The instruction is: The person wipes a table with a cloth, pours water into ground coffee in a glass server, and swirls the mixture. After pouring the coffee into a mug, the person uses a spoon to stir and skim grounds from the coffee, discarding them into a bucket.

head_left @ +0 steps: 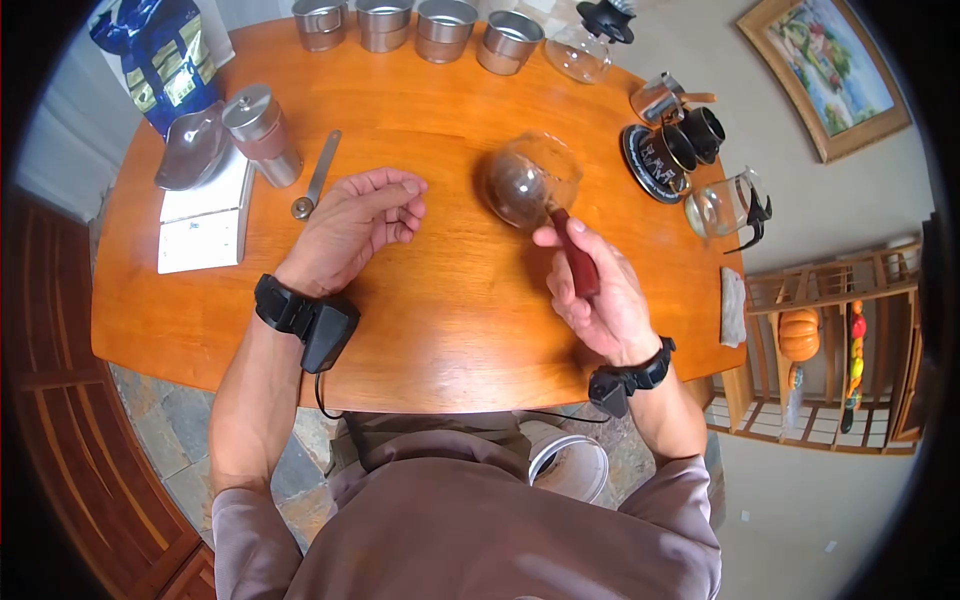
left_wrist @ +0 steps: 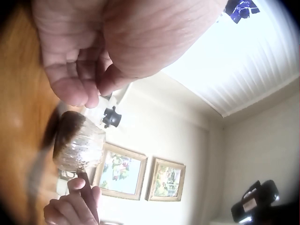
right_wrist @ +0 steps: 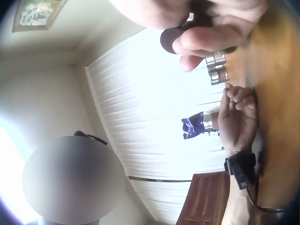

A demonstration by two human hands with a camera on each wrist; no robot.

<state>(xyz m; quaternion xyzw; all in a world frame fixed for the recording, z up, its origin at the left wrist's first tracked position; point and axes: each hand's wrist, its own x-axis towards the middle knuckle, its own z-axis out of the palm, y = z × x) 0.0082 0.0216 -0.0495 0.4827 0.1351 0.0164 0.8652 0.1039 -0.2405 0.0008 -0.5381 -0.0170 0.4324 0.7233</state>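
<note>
Your right hand (head_left: pixel 605 295) closed round dark red handle (head_left: pixel 578 255); glass pot (head_left: pixel 530 185) on it tilted, dark contents inside, just beyond grip. Your left hand (head_left: pixel 355 220), left of grip: fingers loosely curled, nothing held. Farther left: long-handled metal scoop (head_left: pixel 321 172), then steel grinder (head_left: pixel 264 138). Well right: glass carafe (head_left: pixel 715 210). Far beyond grip: four metal cups (head_left: pixel 444 35), in row.

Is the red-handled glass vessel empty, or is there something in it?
Partly filled: dark brown contents show in the glass vessel, with clear glass above them.
</note>
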